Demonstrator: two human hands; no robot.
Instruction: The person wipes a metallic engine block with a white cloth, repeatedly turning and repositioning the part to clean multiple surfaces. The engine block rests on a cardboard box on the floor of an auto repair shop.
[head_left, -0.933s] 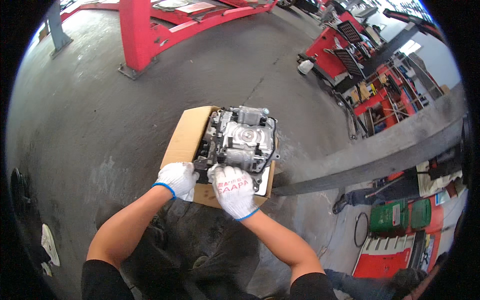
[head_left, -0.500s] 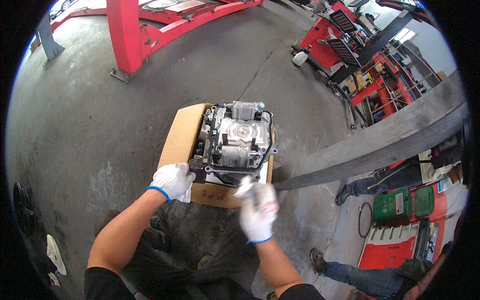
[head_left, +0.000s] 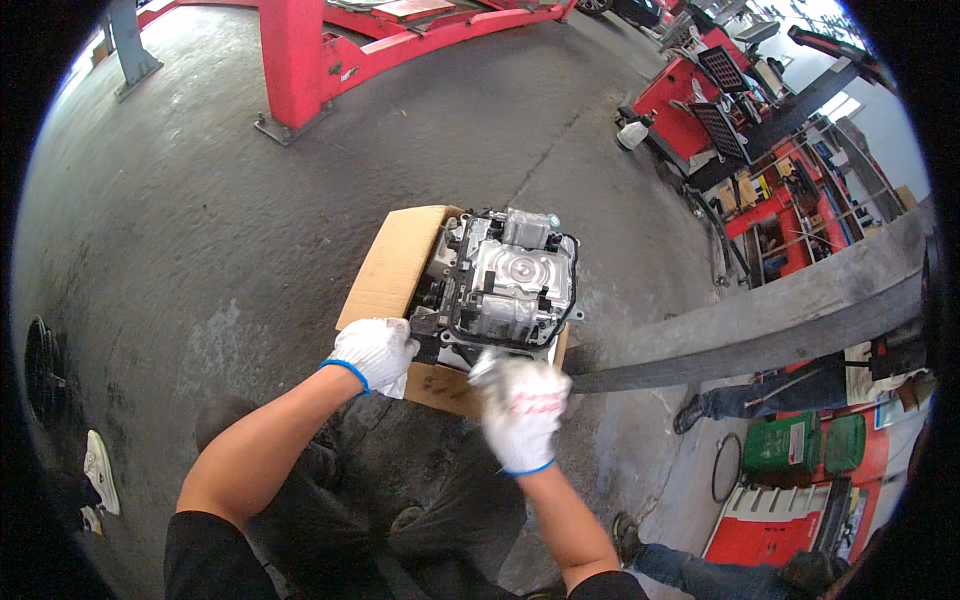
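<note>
A silver gearbox mechatronic unit (head_left: 520, 270) with a black seal around its edge sits in an opened cardboard box (head_left: 388, 268) in front of me. My left hand (head_left: 372, 352), in a white knit glove with a blue cuff, is closed around the dark connector corner (head_left: 426, 336) at the unit's near left. Beside the unit's near edge is my gloved right hand (head_left: 524, 412), its fingers curled in. Motion smears its fingertips, and a pale, greyish shape shows there; whether that is a cloth or the glove itself I cannot make out.
A grey beam (head_left: 760, 300) runs close along the box's right side. A red lift post (head_left: 290, 70) stands on the floor at far left. To the right are a red equipment stand (head_left: 680, 105), green bins (head_left: 785, 443), a red cabinet (head_left: 765, 525) and another person's legs (head_left: 700, 570).
The whole view has shifted, so the box and unit sit farther right in the picture. My left hand keeps its place at the corner. My right hand has moved slightly, still blurred, near the unit's edge.
</note>
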